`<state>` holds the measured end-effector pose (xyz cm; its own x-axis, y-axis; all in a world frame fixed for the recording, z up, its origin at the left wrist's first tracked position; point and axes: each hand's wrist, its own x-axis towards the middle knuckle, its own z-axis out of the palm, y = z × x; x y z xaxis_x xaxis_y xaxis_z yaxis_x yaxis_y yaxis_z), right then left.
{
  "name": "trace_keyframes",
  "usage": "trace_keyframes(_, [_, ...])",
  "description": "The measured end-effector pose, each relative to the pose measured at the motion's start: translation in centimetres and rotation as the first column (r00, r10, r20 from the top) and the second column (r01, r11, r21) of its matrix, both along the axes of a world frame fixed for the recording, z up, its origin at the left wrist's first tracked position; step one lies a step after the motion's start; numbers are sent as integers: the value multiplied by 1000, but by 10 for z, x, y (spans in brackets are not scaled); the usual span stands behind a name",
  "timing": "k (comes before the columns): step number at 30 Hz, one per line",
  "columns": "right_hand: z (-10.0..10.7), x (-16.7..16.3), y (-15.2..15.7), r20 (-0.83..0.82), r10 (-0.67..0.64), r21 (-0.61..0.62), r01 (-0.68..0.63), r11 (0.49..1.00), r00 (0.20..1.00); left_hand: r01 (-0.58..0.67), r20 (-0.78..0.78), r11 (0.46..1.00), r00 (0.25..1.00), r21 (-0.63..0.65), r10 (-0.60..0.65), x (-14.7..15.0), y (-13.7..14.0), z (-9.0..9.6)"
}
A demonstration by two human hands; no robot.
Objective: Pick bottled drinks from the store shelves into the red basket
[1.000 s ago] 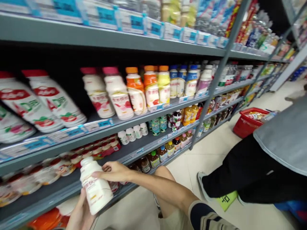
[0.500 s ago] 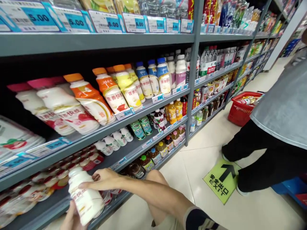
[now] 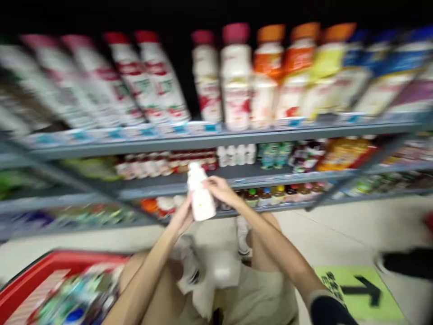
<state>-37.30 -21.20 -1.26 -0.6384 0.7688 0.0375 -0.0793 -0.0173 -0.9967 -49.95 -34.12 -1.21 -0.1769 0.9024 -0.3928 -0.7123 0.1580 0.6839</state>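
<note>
A white drink bottle (image 3: 201, 196) is held up in front of the lower shelves, tilted slightly with its cap end up and to the left. My left hand (image 3: 183, 214) grips it from the lower left. On the other side, my right hand (image 3: 218, 187) has its fingers closed against the bottle's upper right. The label is smeared by motion. Behind the bottle is a shelf (image 3: 233, 174) with small red-topped bottles (image 3: 142, 164), white bottles (image 3: 237, 154) and green cans or bottles (image 3: 274, 155).
Above, a shelf edge (image 3: 162, 143) carries price tags under pink-capped (image 3: 237, 85) and orange-capped bottles (image 3: 269, 81). A red basket (image 3: 67, 258) with packaged goods stands at my lower left. A green floor sign (image 3: 358, 289) with an arrow and another person's dark leg (image 3: 406, 262) are at right.
My view has swung left to face the shelves squarely, bringing the red basket beside me into sight. The bottle stays in both hands and now appears nearer the middle of the view.
</note>
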Motion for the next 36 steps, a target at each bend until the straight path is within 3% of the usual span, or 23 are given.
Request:
trace_keyframes(4, [1,-14,9,-97,67,-13,-68,998,993,-26,0,997,1000,68,26,-18,8,0])
trace_keyframes(11, [5,-18,-5,-25,115,-9,-115,993,993,26,-61,989,998,144,-17,-28,-17,-5])
trace_keyframes(27, [-3,-29,-6,-23,125,35,-125,992,992,-9,-65,986,998,168,20,-29,-21,-10])
trace_keyframes(36, [-3,-32,-9,-27,126,-2,-126,992,992,-13,-33,987,999,162,19,-27,-24,-6])
